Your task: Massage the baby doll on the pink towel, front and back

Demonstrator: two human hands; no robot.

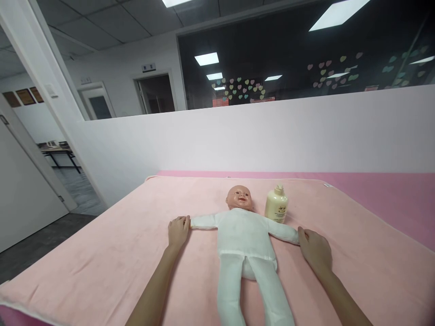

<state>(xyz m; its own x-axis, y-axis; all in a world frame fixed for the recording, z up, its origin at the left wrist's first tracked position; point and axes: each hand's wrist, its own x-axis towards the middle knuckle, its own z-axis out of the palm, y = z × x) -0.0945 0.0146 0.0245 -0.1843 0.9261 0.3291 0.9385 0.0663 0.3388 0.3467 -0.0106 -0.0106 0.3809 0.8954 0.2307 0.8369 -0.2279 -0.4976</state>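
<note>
At the far left, a white door [29,190] is set beside the end of a low white wall [238,140]. From there toward the right, a pink blanket [112,235] is spread in front of the wall, with shallow creases formed at its left side. The left hand [179,232] is rested on the blanket; its fingers are curled and pinched on the end of the doll's outstretched arm. The doll [246,235] is laid on its back at the middle of the blanket, its bald head pointed toward the wall and both arms extended sideways. Its body is covered in white fabric; its feet are cut off by the lower picture edge. To the right of the head, a pale yellow pump bottle [277,206] is stood upright, its base partly hidden by the doll's other arm. The end of that arm is gripped between thumb and fingers by the right hand [315,250].
</note>
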